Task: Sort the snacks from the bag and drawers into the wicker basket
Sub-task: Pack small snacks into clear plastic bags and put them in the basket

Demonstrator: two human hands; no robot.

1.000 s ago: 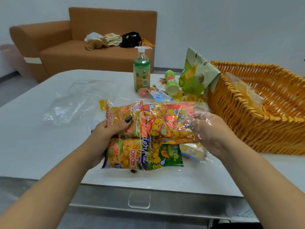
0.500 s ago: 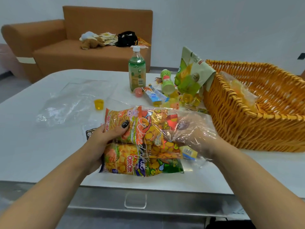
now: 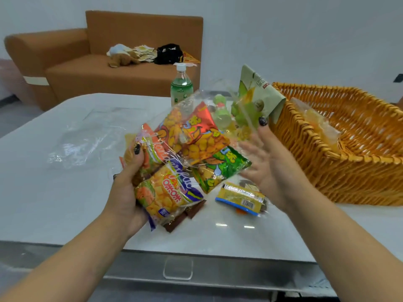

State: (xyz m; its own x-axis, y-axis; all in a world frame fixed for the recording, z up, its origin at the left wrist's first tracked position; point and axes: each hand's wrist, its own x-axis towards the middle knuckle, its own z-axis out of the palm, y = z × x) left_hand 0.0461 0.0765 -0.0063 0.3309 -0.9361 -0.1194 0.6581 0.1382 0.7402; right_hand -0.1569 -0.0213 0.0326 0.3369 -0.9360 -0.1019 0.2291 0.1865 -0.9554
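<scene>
A white, glossy surface [image 3: 54,192] fills the near scene, with an orange-brown sofa [image 3: 104,68] against the far wall. The left hand [image 3: 126,188] holds a clear plastic bag [image 3: 196,110] stuffed with colourful snack packets [image 3: 185,149], its grip closed around the bag's lower end, thumb on top. The right hand [image 3: 268,162] is just right of the bag with fingers spread and relaxed, gripping nothing; whether it touches the plastic is unclear. A yellow-and-blue sachet [image 3: 239,198] lies on the surface beneath the right hand. The orange wicker basket [image 3: 327,171] stands at the right, a pale green carton [image 3: 259,94] leaning on its left rim. A green drink bottle [image 3: 181,86] stands farther back.
</scene>
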